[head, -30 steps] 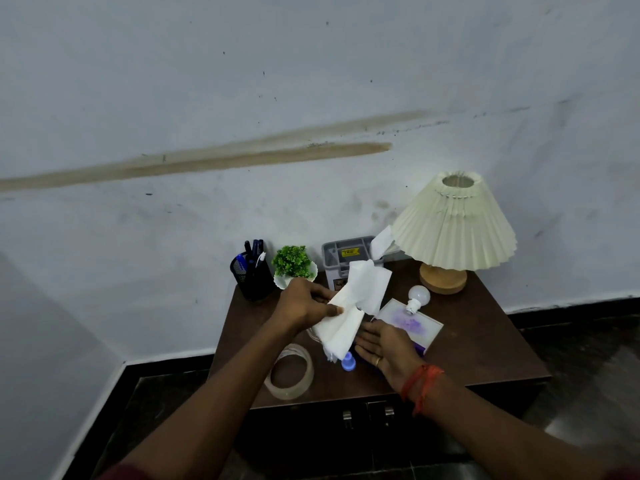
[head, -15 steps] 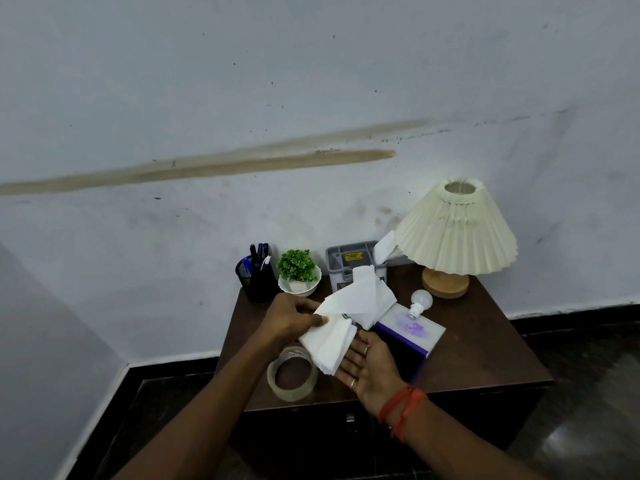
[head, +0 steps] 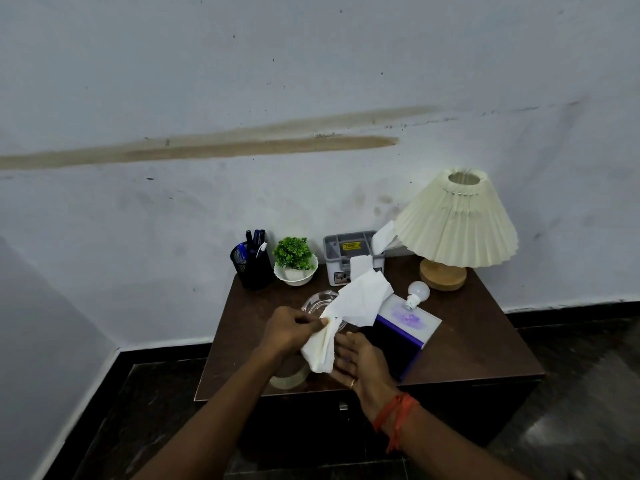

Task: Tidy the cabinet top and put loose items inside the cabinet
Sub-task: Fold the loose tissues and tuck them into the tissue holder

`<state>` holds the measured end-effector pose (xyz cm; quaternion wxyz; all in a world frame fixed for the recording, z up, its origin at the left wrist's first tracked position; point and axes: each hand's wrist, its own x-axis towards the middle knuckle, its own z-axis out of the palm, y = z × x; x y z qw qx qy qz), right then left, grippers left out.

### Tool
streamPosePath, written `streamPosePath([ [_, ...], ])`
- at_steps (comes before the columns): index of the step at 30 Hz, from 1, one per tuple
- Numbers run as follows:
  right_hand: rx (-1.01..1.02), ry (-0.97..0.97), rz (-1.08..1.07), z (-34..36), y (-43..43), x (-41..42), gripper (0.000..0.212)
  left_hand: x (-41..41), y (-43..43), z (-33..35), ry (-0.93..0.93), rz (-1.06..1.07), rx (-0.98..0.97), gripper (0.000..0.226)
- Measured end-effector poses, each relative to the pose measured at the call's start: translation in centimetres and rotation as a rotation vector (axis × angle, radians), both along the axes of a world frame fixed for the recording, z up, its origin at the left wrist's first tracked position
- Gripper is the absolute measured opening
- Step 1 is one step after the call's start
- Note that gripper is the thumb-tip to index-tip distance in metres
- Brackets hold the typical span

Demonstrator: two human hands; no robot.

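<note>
A bunch of white tissues (head: 349,313) hangs over the front of the dark wooden cabinet top (head: 478,341). My left hand (head: 291,329) pinches the bunch at its middle. My right hand (head: 360,362) lies flat and open under the lower end of the tissues, fingers straight. Just right of my hands stands a purple-and-white tissue box (head: 408,327), with a white light bulb (head: 417,293) resting on its far corner. A roll of clear tape (head: 289,377) lies under my left wrist, partly hidden. A clear glass dish (head: 313,301) sits behind the tissues.
Along the wall stand a black mesh pen holder (head: 251,265), a small green plant in a white bowl (head: 295,261), a grey organiser tray (head: 349,251) with a tissue sticking out, and a pleated cream lamp (head: 455,223). Cabinet door handles (head: 343,407) show below the front edge.
My hands and the tissues have drawn closer to the front edge. My right hand has slid under the lower end of the bunch, and the glass dish now shows behind it.
</note>
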<state>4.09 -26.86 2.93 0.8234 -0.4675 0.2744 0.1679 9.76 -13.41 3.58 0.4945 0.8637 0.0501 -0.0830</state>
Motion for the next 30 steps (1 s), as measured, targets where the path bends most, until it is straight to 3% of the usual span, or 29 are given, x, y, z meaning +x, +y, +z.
streamPosePath([
  [4, -0.053, -0.015, -0.011, -0.2, 0.0, 0.0, 0.025, -1.1, -0.8, 0.0, 0.033, 0.046, -0.137, 0.025],
  [9, -0.062, -0.047, -0.024, -0.4, 0.1, 0.2, 0.022, -2.0, -1.4, -0.4, 0.085, 0.054, -0.258, 0.013],
  [24, -0.156, -0.09, 0.031, -1.0, -0.1, 0.0, 0.024, -3.3, 0.1, -0.7, 0.226, 0.157, -0.391, 0.014],
  [30, -0.136, -0.1, 0.024, -1.1, -0.2, 0.0, 0.025, -3.1, 0.6, 0.2, 0.216, 0.169, -0.432, 0.026],
])
